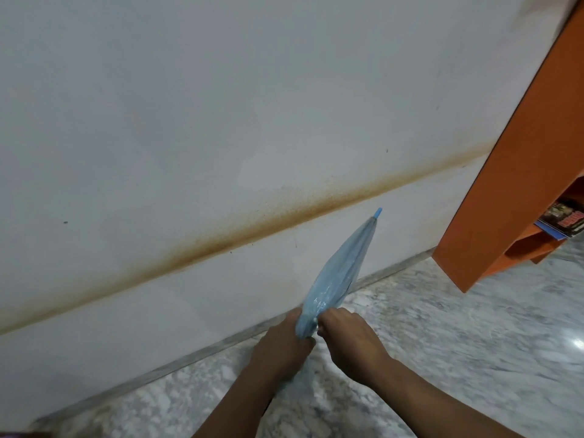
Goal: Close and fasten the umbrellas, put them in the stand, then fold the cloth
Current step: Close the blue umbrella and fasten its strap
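A closed, translucent light-blue umbrella (339,273) points up and to the right, its blue tip near the stained wall. My left hand (284,343) grips the gathered canopy at its lower end. My right hand (350,339) sits just to the right of it, with its fingers curled and pinching the canopy edge. The handle is hidden below my hands. No stand, cloth or other umbrella is in view.
A white wall (221,121) with a brown stain band fills most of the view. A grey marble floor (442,327) runs below it. An orange shelf unit (505,200) holding a magazine (565,219) stands at the right.
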